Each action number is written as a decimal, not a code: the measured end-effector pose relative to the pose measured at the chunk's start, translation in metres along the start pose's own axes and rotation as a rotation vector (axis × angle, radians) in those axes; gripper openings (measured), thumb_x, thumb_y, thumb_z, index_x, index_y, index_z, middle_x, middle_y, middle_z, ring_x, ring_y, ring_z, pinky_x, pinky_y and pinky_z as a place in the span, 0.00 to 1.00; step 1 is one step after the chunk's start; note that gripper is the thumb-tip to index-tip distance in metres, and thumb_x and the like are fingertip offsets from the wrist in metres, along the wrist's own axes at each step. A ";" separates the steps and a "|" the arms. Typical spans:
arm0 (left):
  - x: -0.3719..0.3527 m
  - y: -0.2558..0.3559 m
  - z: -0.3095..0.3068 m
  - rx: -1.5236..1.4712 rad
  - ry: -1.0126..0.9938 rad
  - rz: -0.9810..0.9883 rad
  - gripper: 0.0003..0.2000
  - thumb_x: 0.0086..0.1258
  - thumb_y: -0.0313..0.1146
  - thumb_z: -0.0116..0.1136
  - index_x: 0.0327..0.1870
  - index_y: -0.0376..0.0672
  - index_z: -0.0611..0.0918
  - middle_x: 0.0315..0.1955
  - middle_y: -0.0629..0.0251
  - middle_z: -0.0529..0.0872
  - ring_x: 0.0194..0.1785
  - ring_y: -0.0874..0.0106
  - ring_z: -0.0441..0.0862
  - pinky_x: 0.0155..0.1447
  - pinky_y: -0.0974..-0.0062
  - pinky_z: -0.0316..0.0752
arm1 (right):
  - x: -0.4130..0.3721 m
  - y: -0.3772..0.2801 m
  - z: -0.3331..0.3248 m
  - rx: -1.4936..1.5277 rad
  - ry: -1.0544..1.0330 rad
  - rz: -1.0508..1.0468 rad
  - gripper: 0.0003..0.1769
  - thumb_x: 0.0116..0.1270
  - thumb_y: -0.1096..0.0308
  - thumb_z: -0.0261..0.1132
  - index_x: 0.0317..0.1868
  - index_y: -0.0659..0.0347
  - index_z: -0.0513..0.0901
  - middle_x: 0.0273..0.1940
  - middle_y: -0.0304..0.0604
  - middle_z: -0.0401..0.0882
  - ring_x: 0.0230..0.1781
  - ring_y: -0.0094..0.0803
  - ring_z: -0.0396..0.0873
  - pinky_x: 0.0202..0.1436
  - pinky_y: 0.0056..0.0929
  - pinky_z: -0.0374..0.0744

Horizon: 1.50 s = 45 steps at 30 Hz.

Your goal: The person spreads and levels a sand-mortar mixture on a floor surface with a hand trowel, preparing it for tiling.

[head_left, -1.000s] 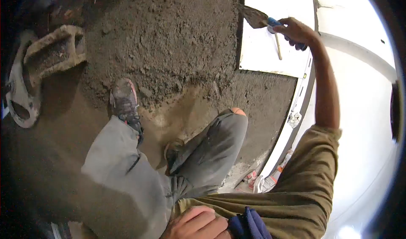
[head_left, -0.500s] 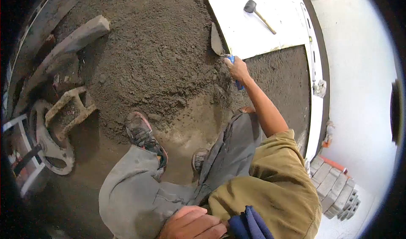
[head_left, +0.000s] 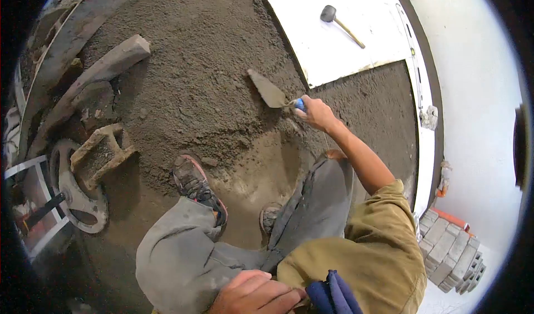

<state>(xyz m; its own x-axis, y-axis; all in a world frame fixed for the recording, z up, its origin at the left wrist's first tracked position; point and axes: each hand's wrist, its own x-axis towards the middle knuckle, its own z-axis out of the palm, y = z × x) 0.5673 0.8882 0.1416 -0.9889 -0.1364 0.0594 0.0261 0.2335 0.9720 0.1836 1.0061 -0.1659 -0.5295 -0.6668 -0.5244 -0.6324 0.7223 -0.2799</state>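
Observation:
My right hand (head_left: 315, 114) is closed round the blue handle of a pointed trowel (head_left: 268, 91). The blade lies flat against the rough grey mortar bed (head_left: 206, 80), left of the corner of a large white tile (head_left: 322, 47). My left hand (head_left: 256, 293) is low in the view against my grey trousers, fingers together and bent; whatever is under them is hidden. Beside its fingertips is a dark blue cloth (head_left: 334, 294). A rubber mallet (head_left: 342, 26) with a wooden handle rests on the tile.
A spirit level (head_left: 410, 41) lies along the tile's right side by the white wall (head_left: 467, 80). Grey blocks (head_left: 450, 247) are stacked at lower right. At left lie a hollow broken block (head_left: 103, 152), a long concrete piece (head_left: 105, 63) and a wheel-like part (head_left: 83, 203).
My right hand has drawn the trowel away from the tile's edge, down and left over the mortar. The blade has swung to point up-left. My left hand stays about where it was.

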 end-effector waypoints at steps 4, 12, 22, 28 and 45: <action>0.000 -0.001 0.002 -0.046 0.006 0.011 0.14 0.61 0.39 0.64 0.43 0.42 0.80 0.37 0.63 0.81 0.39 0.59 0.79 0.47 0.60 0.72 | 0.079 -0.017 -0.006 0.164 0.278 -0.024 0.28 0.67 0.48 0.60 0.50 0.69 0.75 0.42 0.70 0.82 0.45 0.64 0.81 0.50 0.56 0.78; -0.012 -0.004 -0.007 -0.039 0.081 -0.002 0.14 0.58 0.40 0.63 0.39 0.40 0.80 0.35 0.59 0.80 0.39 0.58 0.79 0.49 0.59 0.73 | 0.148 -0.058 -0.045 -0.011 0.240 -0.017 0.29 0.68 0.47 0.60 0.41 0.72 0.81 0.36 0.65 0.83 0.39 0.56 0.84 0.45 0.49 0.79; -0.012 -0.002 -0.025 -0.072 0.229 -0.044 0.10 0.53 0.35 0.62 0.31 0.39 0.77 0.30 0.57 0.76 0.36 0.57 0.77 0.46 0.61 0.73 | 0.214 -0.078 -0.086 -0.147 0.192 -0.078 0.28 0.68 0.48 0.62 0.40 0.73 0.83 0.33 0.63 0.84 0.37 0.51 0.85 0.40 0.46 0.80; -0.012 -0.004 -0.028 -0.139 0.340 -0.009 0.09 0.48 0.33 0.60 0.27 0.41 0.74 0.25 0.60 0.69 0.30 0.60 0.72 0.38 0.64 0.68 | 0.207 -0.080 -0.055 -0.032 0.215 -0.179 0.18 0.70 0.55 0.63 0.47 0.63 0.81 0.30 0.51 0.83 0.31 0.41 0.83 0.37 0.41 0.79; -0.027 -0.013 -0.022 -0.109 0.333 0.048 0.09 0.50 0.36 0.58 0.26 0.41 0.73 0.25 0.62 0.69 0.31 0.63 0.72 0.40 0.67 0.67 | 0.188 -0.245 -0.004 -0.160 -0.036 -0.502 0.23 0.68 0.49 0.64 0.39 0.66 0.81 0.35 0.58 0.85 0.40 0.54 0.84 0.45 0.48 0.78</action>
<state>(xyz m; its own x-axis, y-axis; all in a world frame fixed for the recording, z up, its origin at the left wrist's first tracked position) 0.5970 0.8679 0.1324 -0.8845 -0.4385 0.1594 0.1051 0.1456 0.9837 0.2365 0.7033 -0.1933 -0.1212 -0.9148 -0.3854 -0.8831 0.2767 -0.3789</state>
